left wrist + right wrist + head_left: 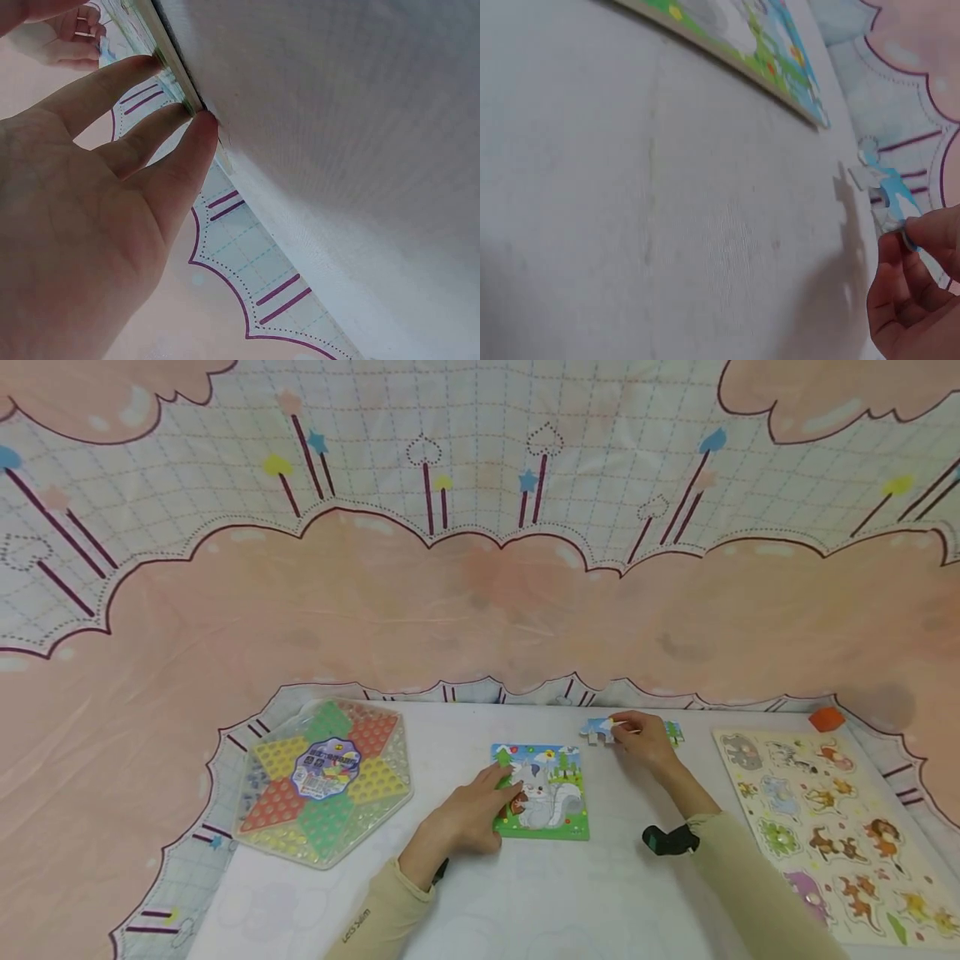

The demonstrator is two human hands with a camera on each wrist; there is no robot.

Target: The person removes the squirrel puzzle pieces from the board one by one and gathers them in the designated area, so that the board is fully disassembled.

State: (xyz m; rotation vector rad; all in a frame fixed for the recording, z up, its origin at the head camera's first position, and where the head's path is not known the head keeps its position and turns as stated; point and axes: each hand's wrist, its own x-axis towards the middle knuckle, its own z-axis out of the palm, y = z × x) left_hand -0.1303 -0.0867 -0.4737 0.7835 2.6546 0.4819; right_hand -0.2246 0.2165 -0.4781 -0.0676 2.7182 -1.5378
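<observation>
A square jigsaw puzzle (557, 827) with a grey squirrel picture lies on the white table. My left hand (474, 806) rests on its left side, fingers stretched over the picture. Up close in the left wrist view, the fingertips of the left hand (112, 172) touch the puzzle's edge (174, 64). Beyond the puzzle, to the right, my right hand (643, 739) pinches a blue-and-white puzzle piece (595, 727). The right wrist view has this piece (897, 192) raised off the table between thumb and fingers of the right hand (919, 292).
Another puzzle piece (677, 732) with a green tree lies just behind the right hand. At left sits a hexagonal Chinese checkers board (322, 827) in clear plastic. An animal peg puzzle board (806, 793) is at right, with an orange-red block (827, 719) by its far edge.
</observation>
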